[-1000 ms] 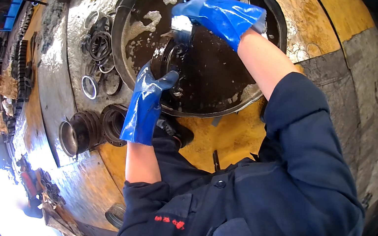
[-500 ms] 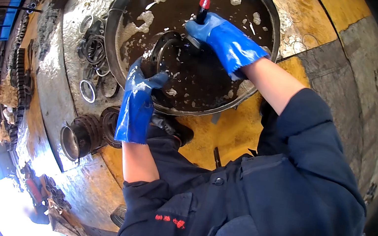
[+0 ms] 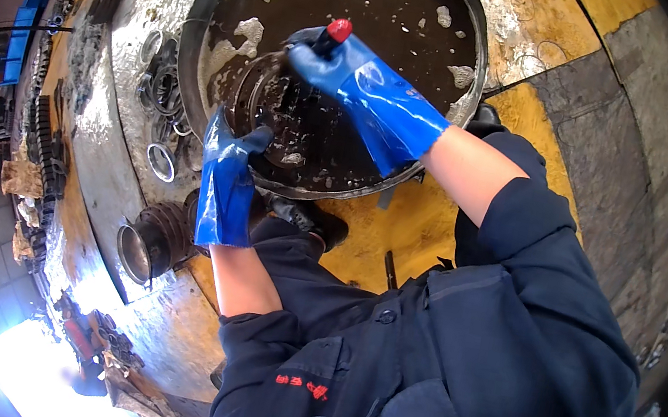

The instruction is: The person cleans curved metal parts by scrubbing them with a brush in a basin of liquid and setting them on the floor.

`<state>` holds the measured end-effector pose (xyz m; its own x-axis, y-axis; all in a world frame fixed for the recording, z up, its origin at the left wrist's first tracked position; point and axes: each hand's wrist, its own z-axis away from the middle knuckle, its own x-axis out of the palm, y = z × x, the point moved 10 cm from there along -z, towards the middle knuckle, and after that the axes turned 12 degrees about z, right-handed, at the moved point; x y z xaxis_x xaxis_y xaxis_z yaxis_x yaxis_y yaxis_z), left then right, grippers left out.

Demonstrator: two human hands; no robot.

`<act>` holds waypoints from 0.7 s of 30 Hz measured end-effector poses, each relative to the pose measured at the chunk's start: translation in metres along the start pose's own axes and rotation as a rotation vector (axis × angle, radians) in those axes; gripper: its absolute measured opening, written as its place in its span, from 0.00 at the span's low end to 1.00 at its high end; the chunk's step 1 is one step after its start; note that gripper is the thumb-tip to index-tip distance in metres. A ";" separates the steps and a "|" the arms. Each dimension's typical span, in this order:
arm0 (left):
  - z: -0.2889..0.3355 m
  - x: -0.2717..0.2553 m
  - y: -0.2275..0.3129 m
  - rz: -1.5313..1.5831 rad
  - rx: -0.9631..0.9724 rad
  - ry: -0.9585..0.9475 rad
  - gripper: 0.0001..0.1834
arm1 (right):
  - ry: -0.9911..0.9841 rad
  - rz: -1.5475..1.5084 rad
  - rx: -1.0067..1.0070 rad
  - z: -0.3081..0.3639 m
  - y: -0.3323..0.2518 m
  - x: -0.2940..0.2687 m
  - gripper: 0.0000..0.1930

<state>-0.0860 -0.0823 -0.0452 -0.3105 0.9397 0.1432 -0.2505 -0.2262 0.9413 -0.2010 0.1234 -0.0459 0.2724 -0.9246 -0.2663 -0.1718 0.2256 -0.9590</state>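
Note:
Both of my hands wear blue rubber gloves over a wide round tub (image 3: 197, 35) of dark, murky liquid. My left hand (image 3: 231, 147) grips the near-left edge of a dark ring-shaped metal part (image 3: 249, 93), partly sunk in the liquid and tilted. My right hand (image 3: 323, 61) is closed round the black handle of a brush (image 3: 339, 30), its red end sticking up past the thumb. The brush's working end is hidden under the glove, close to the upper rim of the metal part.
Left of the tub lie several metal rings (image 3: 161, 162) on a worn steel surface. A ribbed cylindrical part (image 3: 152, 240) sits nearer me. Foam patches (image 3: 248, 35) float on the liquid. Yellow flooring (image 3: 382, 239) and my boots are beneath the tub's near side.
My right hand has moved left and slightly down with the brush, which now tilts more. The left hand and metal part have shifted slightly left, showing more of the part's upper rim.

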 end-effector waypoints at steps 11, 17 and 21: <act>-0.009 -0.006 -0.007 -0.065 -0.021 -0.132 0.37 | -0.262 -0.139 -0.081 0.019 -0.049 0.040 0.10; -0.005 0.006 -0.006 -0.090 -0.020 0.010 0.40 | 0.092 0.129 0.320 0.001 0.062 -0.019 0.15; -0.001 -0.007 0.002 -0.181 0.025 0.052 0.43 | 0.040 0.646 0.386 0.024 0.030 -0.013 0.17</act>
<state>-0.0849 -0.0895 -0.0449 -0.3098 0.9497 -0.0445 -0.2837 -0.0477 0.9577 -0.1871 0.1500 -0.0739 0.1942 -0.5807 -0.7906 0.0601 0.8115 -0.5813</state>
